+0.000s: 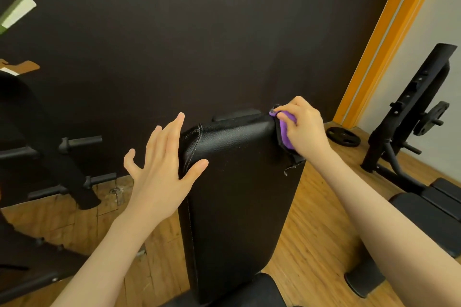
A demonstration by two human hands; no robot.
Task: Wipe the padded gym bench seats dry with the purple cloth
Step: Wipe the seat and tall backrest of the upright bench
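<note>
A black padded bench backrest (239, 194) rises in front of me, tilted up toward the dark wall. My right hand (303, 127) grips the purple cloth (285, 129) against the pad's top right corner, where the cover looks torn. Most of the cloth is hidden under my fingers. My left hand (162, 169) is spread with straight fingers at the pad's upper left edge, its thumb lying on the leather. The seat pad (249, 291) shows at the bottom edge.
A second bench (434, 209) stands at the right beside a black rack (409, 117) with a weight plate; another plate (343, 136) lies on the wooden floor. A plate rack with pegs (62, 157) stands at the left.
</note>
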